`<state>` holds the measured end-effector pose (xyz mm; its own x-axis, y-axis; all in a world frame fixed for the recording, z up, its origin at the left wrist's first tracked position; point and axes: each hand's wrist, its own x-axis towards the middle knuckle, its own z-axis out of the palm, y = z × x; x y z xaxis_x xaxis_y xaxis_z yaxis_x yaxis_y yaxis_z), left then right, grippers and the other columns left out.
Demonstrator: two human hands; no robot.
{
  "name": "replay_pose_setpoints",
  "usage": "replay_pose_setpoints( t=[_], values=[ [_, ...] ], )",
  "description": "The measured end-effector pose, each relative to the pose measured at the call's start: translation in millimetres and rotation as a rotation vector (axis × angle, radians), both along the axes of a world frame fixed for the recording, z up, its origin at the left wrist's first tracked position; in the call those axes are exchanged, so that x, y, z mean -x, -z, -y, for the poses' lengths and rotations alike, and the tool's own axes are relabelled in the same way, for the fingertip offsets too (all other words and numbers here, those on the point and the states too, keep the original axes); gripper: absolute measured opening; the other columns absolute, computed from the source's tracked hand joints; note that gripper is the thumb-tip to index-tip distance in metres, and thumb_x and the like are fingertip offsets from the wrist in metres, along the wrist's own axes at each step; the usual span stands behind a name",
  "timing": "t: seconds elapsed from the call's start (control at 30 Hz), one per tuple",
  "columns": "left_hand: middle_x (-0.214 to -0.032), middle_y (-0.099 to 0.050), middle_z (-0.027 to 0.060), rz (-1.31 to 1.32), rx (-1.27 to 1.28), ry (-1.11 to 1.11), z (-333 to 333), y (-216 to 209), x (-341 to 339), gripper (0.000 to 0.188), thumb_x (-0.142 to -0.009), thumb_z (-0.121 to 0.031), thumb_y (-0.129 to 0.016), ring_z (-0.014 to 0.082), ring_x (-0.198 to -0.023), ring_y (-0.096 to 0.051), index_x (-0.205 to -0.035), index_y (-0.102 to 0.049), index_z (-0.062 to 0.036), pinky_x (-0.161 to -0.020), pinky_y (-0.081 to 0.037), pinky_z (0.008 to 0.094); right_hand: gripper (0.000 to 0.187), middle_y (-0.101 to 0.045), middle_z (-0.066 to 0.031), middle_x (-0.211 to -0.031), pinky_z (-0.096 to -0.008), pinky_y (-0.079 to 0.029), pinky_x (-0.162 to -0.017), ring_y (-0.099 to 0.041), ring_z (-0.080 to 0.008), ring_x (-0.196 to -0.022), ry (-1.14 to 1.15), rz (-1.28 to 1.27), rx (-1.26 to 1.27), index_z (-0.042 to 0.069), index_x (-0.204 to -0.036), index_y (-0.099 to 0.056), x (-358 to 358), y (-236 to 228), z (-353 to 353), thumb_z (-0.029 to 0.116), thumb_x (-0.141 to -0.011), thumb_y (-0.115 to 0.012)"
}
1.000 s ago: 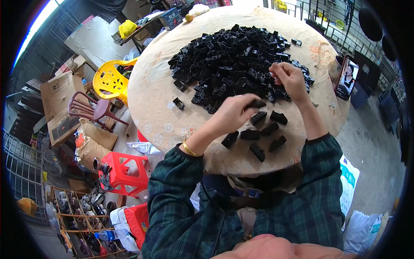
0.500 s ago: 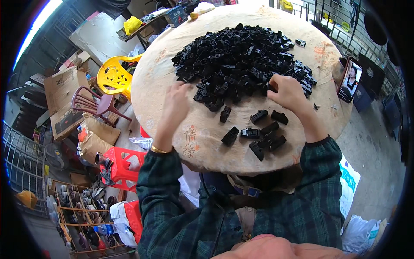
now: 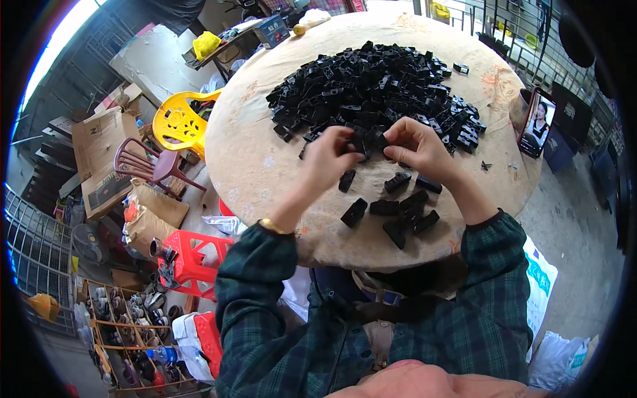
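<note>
I see the left hand (image 3: 330,158) and right hand (image 3: 424,154), each grip closed on black plastic pieces (image 3: 359,140); at twelve o'clock, a heap (image 3: 358,86) crowds the desk (image 3: 242,166).

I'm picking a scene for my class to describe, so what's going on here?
A person in a checked shirt is at a round table, left hand and right hand close together, both seemingly pinching small black parts. A big pile of similar parts lies just beyond, and a few loose pieces lie nearer the person.
</note>
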<state>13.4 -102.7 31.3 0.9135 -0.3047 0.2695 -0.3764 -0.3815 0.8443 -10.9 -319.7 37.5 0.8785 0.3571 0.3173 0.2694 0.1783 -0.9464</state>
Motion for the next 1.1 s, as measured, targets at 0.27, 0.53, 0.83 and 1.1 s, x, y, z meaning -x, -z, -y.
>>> replay_pose_setpoints(
  t=[0.27,0.53,0.83,1.1],
  values=[
    [-0.099,-0.059,0.0133,-0.218,0.397,0.174,59.6,3.2,-0.8,0.043,-0.081,0.004,-0.058,0.0200,-0.089,-0.062,-0.121,-0.044,0.0058,-0.077,-0.055,0.0305,0.017,-0.059,-0.0013,-0.087,-0.0225,-0.049,-0.073,-0.058,-0.0063,-0.079,0.267,0.178,0.197,0.002,-0.098,-0.054,-6.9,3.4,0.1,0.000,-0.083,-0.062],
    [-0.108,-0.057,0.0111,-0.627,0.860,0.315,49.9,3.4,-5.6,0.043,-0.090,-0.003,-0.053,0.0199,-0.096,-0.060,-0.129,-0.037,0.0034,-0.087,-0.052,0.0321,0.025,-0.063,-0.0047,-0.096,-0.0245,-0.049,-0.080,-0.060,-0.0101,-0.088,0.363,0.211,0.082,0.001,-0.108,-0.055,-4.1,2.0,0.0,0.001,-0.084,-0.060],
    [-0.105,-0.060,0.0064,-0.387,0.751,0.299,55.2,3.7,4.5,0.031,-0.090,-0.004,-0.055,0.0118,-0.092,-0.060,-0.120,-0.051,0.0018,-0.081,-0.051,0.0253,0.031,-0.066,-0.0106,-0.092,-0.0265,-0.052,-0.073,-0.064,-0.0146,-0.082,0.526,0.407,0.319,0.002,-0.110,-0.056,2.9,2.0,-5.6,-0.002,-0.080,-0.063],
    [-0.089,-0.063,0.0055,-0.396,0.730,0.259,56.2,4.0,5.7,0.018,-0.092,-0.013,-0.054,0.0107,-0.080,-0.060,-0.101,-0.058,0.0021,-0.071,-0.050,0.0221,0.053,-0.062,-0.0117,-0.090,-0.0343,-0.050,-0.070,-0.060,-0.0270,-0.083,0.625,0.740,0.563,0.009,-0.117,-0.050,11.5,4.0,-19.0,0.005,-0.069,-0.071]
  ],
)
